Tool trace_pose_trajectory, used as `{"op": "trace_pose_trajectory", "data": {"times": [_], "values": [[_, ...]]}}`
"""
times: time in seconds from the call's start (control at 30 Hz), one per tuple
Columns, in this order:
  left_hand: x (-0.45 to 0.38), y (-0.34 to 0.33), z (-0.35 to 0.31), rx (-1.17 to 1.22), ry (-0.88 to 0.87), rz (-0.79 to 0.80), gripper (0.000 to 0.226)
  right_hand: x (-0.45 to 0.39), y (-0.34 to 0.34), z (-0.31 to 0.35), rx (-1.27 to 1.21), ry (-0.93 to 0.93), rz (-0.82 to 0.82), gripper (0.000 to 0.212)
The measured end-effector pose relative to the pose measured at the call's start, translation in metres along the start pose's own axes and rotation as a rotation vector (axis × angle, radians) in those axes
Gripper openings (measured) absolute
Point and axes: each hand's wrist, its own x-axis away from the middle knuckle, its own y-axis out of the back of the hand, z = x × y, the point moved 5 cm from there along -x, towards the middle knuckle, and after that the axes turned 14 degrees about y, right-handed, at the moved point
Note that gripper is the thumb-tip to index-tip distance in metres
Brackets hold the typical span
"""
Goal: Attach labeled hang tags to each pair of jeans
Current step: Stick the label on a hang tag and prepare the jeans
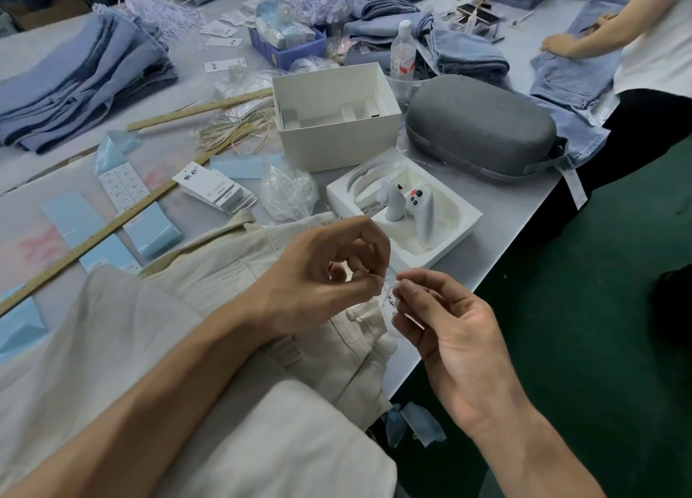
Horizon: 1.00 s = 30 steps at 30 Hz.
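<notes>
Cream jeans point(209, 310) lie in front of me on the grey table point(498, 243), waistband toward the table's right edge. Above the waistband my left hand point(329, 273) has its fingers curled, fingertips pinching a thin clear tag string. My right hand point(445, 329) pinches the string's small white end between thumb and forefinger. A white hang tag point(389, 303) with black writing hangs between the two hands, mostly hidden by them. A fanned stack of printed hang tags point(217, 190) lies further back on the table.
A white tray holding a white controller point(408, 209), an open white box point(333, 115) and a grey case point(479, 127) sit beyond my hands. Wooden rulers point(97, 235), blue label sheets and folded blue jeans point(75, 82) lie left. Another person point(644, 48) handles jeans at far right.
</notes>
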Motion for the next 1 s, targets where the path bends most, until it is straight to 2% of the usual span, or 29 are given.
{"op": "trace_pose_trajectory", "data": {"times": [0.23, 0.53, 1.0], "values": [[-0.0021, -0.0033, 0.0036, -0.006, -0.016, 0.045, 0.025, -0.0002, -0.0031, -0.0008, -0.015, 0.000, -0.001, 0.016], [-0.0020, -0.0026, 0.0064, 0.032, 0.009, 0.062, 0.025, -0.0014, -0.0056, 0.0022, 0.062, 0.062, 0.038, 0.027], [-0.0008, -0.0023, 0.0073, 0.022, 0.028, 0.061, 0.026, -0.0013, -0.0055, 0.0072, 0.243, 0.170, 0.104, 0.025]]}}
